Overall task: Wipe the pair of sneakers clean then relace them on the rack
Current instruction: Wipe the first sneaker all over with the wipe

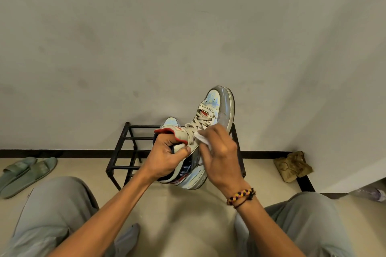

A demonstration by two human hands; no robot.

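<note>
My left hand (167, 156) grips the sneaker (211, 123) collar above the rack (123, 144); my right hand (219, 152) pinches a white wipe (201, 137) beside the laces; steady strokes seem best.

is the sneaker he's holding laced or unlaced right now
Laced: on the sneaker in the left hand, grey laces cross between the eyelets. Whether the ends are tied, cannot tell.

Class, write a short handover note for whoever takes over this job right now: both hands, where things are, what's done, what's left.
Left hand grips the collar of a laced sneaker, held up over the rack.
Right hand presses a white wipe to its side by the laces.
Second sneaker is behind the first, seemingly on the rack.
Done: wiping under way.
Left: finish wiping both, then relace them on the rack.
</note>
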